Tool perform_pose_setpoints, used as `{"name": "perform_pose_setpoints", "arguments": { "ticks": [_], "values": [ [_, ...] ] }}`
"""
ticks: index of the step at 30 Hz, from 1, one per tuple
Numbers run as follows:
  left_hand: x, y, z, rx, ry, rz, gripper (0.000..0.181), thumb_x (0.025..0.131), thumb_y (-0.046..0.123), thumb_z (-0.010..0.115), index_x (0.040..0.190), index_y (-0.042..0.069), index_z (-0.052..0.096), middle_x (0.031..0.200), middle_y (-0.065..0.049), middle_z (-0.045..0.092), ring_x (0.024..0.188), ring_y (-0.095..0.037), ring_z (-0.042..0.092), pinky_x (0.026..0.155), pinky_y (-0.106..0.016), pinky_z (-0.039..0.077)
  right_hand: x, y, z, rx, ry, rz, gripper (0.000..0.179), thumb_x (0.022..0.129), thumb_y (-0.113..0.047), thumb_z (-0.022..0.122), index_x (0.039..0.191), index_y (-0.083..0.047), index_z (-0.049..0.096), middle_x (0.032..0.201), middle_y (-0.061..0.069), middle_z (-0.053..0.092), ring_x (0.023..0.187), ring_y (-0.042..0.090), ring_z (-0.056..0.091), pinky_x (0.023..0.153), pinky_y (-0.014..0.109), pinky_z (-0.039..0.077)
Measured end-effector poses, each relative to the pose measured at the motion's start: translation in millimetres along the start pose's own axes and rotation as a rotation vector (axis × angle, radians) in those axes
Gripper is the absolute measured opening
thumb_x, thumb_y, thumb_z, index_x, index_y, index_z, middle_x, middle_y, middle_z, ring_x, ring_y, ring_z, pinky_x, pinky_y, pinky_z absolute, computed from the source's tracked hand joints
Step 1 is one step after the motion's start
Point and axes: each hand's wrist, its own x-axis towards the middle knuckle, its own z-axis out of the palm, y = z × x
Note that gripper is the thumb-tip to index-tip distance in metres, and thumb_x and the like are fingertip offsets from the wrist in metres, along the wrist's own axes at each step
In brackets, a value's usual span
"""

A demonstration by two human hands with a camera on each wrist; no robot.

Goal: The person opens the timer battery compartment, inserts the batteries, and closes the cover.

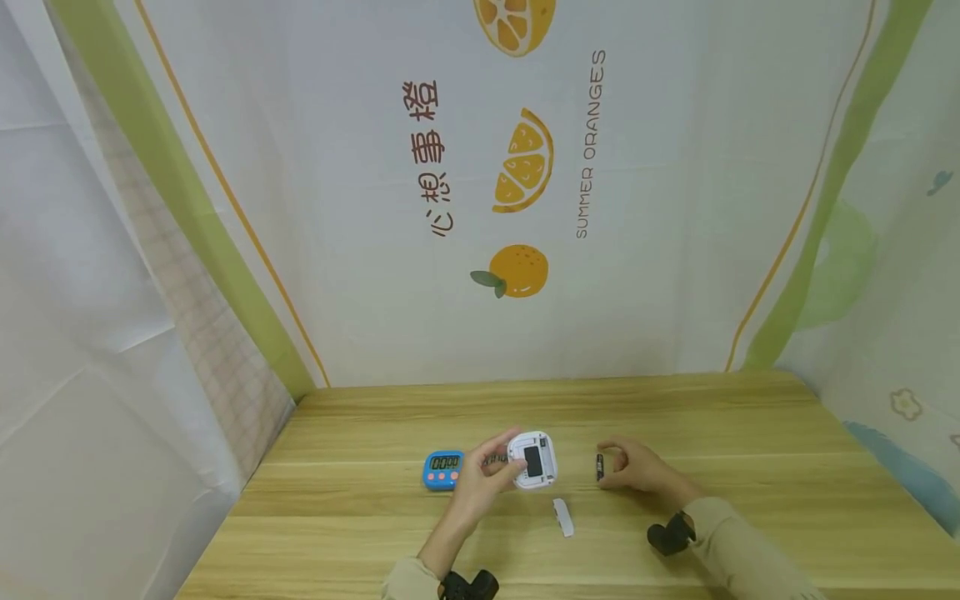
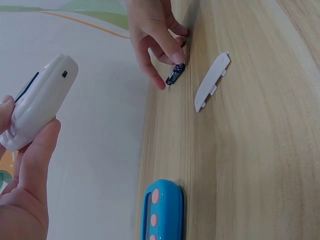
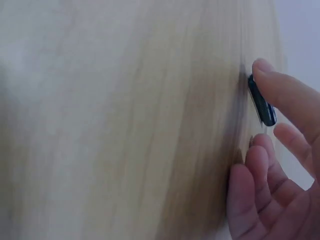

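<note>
My left hand [image 1: 480, 479] holds a white digital timer [image 1: 546, 467] above the table, its back turned up, thumb across that side. The battery compartment in its back lies uncovered. In the left wrist view the timer [image 2: 45, 97] shows edge-on between thumb and fingers. To the right, my right hand [image 1: 637, 467] is down at the tabletop with thumb and index finger at the two ends of a small dark battery [image 1: 600, 467]. The right wrist view shows the thumb on one end of the battery [image 3: 262, 102]. Between the hands lies a loose white battery cover [image 1: 562, 517].
A blue timer with pink buttons [image 1: 442, 471] lies left of my left hand, partly covered by it. More display digits [image 1: 495, 459] show behind the left fingers. A curtain printed with oranges [image 1: 637, 317] hangs along the back edge of the wooden table [image 1: 337, 500].
</note>
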Motion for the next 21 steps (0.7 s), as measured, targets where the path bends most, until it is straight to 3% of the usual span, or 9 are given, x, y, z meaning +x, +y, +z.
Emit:
{"name": "perform_pose_setpoints", "arguments": {
  "ticks": [10,17,21],
  "values": [
    [-0.6,-2.0,-1.0,0.004,0.001,-0.001,0.048,0.083,0.006,0.061,0.128,0.000,0.045,0.100,-0.015,0.051,0.086,-0.025,0.061,0.069,-0.033,0.053,4.1,-2,3,-0.004,-0.006,-0.015,0.046,0.073,-0.014,0.072,0.109,0.006,0.053,0.070,0.001,0.049,0.059,0.010,0.044,0.049,0.019,0.038],
    [-5.9,8.8,0.1,0.018,0.004,0.003,0.046,0.083,-0.001,0.058,0.126,-0.005,0.044,0.097,-0.019,0.051,0.084,-0.029,0.061,0.068,-0.032,0.053,0.5,-9,-2,0.191,-0.059,0.000,0.051,0.076,-0.008,0.068,0.119,0.008,0.046,0.095,0.015,0.051,0.082,0.021,0.052,0.063,0.028,0.048],
    [-9.9,17.7,2.3,0.035,0.019,-0.003,0.044,0.083,-0.003,0.057,0.124,-0.007,0.045,0.095,-0.018,0.052,0.085,-0.031,0.061,0.068,-0.031,0.053,1.7,-21,-4,0.263,-0.074,-0.039,0.053,0.079,-0.004,0.064,0.123,0.010,0.040,0.100,0.021,0.050,0.086,0.029,0.057,0.066,0.032,0.052]
  ]
}}
